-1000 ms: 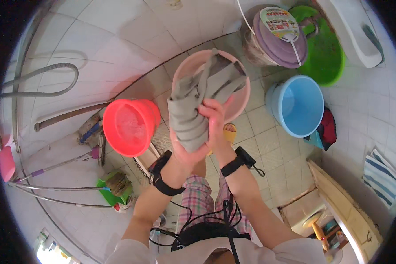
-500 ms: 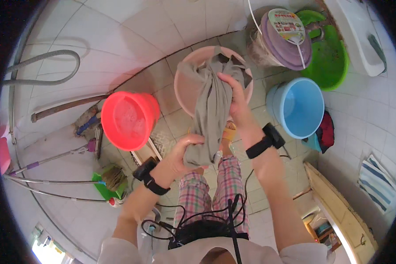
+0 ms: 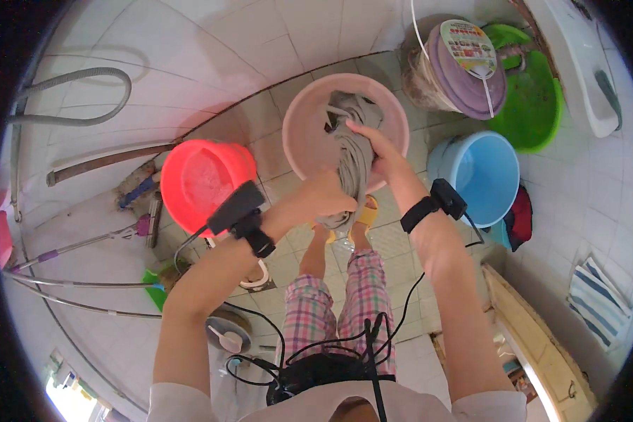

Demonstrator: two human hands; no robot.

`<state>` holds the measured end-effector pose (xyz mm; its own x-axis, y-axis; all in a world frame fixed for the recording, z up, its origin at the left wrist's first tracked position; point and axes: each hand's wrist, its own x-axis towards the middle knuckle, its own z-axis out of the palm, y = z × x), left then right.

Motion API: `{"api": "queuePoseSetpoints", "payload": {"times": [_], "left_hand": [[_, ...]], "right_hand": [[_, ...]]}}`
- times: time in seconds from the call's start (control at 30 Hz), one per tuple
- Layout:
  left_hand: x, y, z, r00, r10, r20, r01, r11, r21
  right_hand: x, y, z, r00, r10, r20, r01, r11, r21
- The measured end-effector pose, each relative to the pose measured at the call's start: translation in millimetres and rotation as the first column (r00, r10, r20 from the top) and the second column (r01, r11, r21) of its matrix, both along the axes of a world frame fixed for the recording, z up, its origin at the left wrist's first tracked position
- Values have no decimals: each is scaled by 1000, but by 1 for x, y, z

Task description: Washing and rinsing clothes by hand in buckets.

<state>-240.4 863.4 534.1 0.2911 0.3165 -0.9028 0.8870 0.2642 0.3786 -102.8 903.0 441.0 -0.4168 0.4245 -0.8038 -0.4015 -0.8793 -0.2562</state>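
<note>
A wet-looking grey cloth (image 3: pixel 356 158) is bunched into a twisted length between my two hands. My left hand (image 3: pixel 328 195) is closed round its lower end, on the side toward my legs. Higher up, my right hand (image 3: pixel 377 150) grips the cloth over the near right part of a pale pink basin (image 3: pixel 306 126). The cloth's far end droops inside that basin, partly crumpled. I cannot make out whether it touches the bottom. Each wrist carries a black strapped device.
A red bucket (image 3: pixel 243 165) with sudsy water stands left of the basin. To the right are a blue bucket (image 3: pixel 503 151), a lidded purple bucket (image 3: pixel 439 67) and a green tub (image 3: pixel 548 119). Mop handles (image 3: pixel 84 283) lean at the left. A black cable (image 3: pixel 411 288) hangs by my legs.
The cloth has gone from loosely hanging to a tighter twisted bundle. My left hand has moved up and right and turned over. The cloth's far end has dropped into the basin.
</note>
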Motion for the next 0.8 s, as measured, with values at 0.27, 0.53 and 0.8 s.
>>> {"api": "queuePoseSetpoints", "payload": {"times": [0.27,0.53,0.8], "left_hand": [[-21,-29,22,0,1000,-26,-550,-22,-835],[-24,-100,-36,-204,979,23,-525,-89,-846],[16,-61,34,-362,884,-295,-108,-354,-929]], "right_hand": [[8,-14,46,972,-221,-86,219,975,-26],[5,6,39,856,-360,-370,367,929,-55],[9,13,33,854,-288,-432,375,918,129]]}}
